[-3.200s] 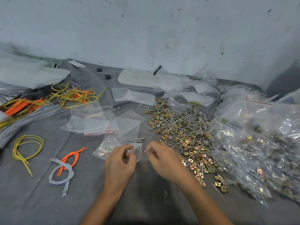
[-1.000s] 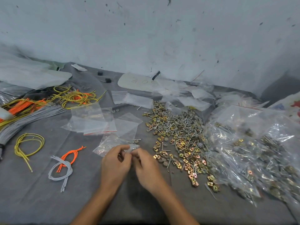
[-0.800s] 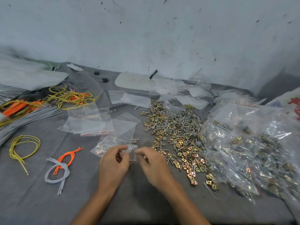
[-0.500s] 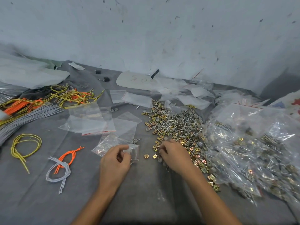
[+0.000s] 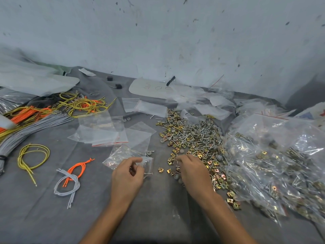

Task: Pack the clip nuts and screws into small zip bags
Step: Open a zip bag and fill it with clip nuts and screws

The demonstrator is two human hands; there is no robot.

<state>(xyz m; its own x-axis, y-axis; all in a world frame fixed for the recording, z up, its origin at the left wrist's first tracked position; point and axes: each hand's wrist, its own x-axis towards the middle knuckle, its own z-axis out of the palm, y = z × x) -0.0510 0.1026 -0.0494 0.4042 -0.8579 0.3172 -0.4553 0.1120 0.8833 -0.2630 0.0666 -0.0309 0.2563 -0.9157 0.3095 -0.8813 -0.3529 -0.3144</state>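
While the left hand (image 5: 128,175) pinches a small zip bag (image 5: 148,162) between its thumb and curled fingers, with the bag's free part sticking out toward the other hand, the right hand (image 5: 193,171) rests with its fingers bent down onto the near edge of the pile of clip nuts and screws (image 5: 191,138). Whether those fingers have closed on a piece cannot be told, since the fingertips are hidden among the loose parts. 1 stray clip nut (image 5: 160,170) lies on the grey cloth (image 5: 154,217) between the 2 hands, nearer the right one. Just beyond the left hand's pinch lies a crinkled bag of parts (image 5: 121,154), and farther beyond that lie a few flat empty zip bags (image 5: 103,132). Outward from the right hand, past the pile, spreads a heap of filled bags (image 5: 274,164). Out to the left of the left hand lie a bundle of orange and grey cords (image 5: 70,176) and, farther out, a loop of yellow cord (image 5: 32,155).
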